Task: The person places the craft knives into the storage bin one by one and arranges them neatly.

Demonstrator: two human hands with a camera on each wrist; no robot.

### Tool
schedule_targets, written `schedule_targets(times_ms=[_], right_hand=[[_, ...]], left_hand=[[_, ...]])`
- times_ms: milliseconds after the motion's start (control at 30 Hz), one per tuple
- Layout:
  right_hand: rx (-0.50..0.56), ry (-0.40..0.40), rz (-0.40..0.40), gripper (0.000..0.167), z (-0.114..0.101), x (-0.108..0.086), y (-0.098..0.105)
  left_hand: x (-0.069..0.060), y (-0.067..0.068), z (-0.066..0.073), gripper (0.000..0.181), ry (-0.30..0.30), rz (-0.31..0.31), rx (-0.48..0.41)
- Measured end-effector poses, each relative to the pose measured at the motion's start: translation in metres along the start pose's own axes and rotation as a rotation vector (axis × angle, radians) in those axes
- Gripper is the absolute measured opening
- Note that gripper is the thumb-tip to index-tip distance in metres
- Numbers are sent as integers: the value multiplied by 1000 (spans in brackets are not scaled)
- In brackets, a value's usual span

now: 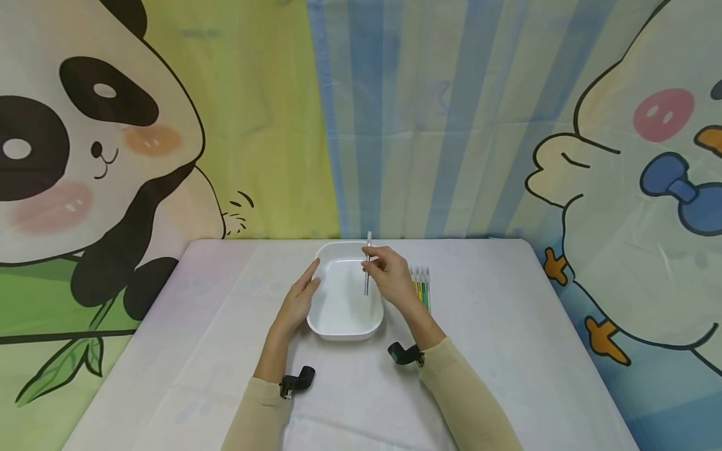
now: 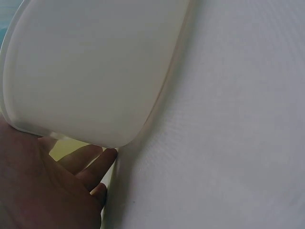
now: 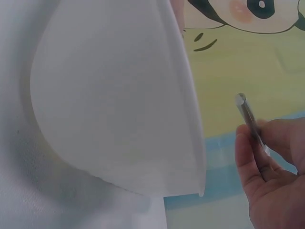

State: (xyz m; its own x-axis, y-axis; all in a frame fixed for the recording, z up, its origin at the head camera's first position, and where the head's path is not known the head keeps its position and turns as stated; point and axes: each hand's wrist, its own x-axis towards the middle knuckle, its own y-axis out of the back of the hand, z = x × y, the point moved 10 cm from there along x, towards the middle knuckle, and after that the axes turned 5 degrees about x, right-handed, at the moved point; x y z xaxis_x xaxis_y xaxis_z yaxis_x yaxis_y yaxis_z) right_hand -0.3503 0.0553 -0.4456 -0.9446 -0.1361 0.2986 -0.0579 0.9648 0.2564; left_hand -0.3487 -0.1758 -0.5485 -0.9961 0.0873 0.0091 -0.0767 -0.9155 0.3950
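Note:
A white tray (image 1: pixel 345 313) with rounded corners stands on the table. My left hand (image 1: pixel 296 304) touches its left side with fingers extended; in the left wrist view that hand (image 2: pixel 57 181) lies against the wall of the tray (image 2: pixel 95 71). Over the right part of the tray, my right hand (image 1: pixel 392 275) pinches a slim grey pen-like stick (image 1: pixel 366 285), held nearly upright. In the right wrist view, thumb and fingers of the right hand (image 3: pixel 279 176) grip the stick (image 3: pixel 246 109), beside the tray (image 3: pixel 119 95).
Several coloured pens (image 1: pixel 420 288) lie side by side right of the tray, partly behind my right forearm. A white cloth covers the table (image 1: pixel 507 351). Curtains with a panda and a duck stand behind and at the sides.

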Motion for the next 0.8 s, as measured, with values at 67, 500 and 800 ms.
schedule_targets(times_ms=[67,500,800], right_hand=[[3,-5,1,31,0,0,-1],[15,-29,-48,30,1,-2,-23],[20,-9,-71,31,-2,-1,-37]], left_hand=[[0,0,0,50,-3,0,1],[-2,-1,0,50,-4,-1,-1],[-1,0,1,51,-9,5,2]])
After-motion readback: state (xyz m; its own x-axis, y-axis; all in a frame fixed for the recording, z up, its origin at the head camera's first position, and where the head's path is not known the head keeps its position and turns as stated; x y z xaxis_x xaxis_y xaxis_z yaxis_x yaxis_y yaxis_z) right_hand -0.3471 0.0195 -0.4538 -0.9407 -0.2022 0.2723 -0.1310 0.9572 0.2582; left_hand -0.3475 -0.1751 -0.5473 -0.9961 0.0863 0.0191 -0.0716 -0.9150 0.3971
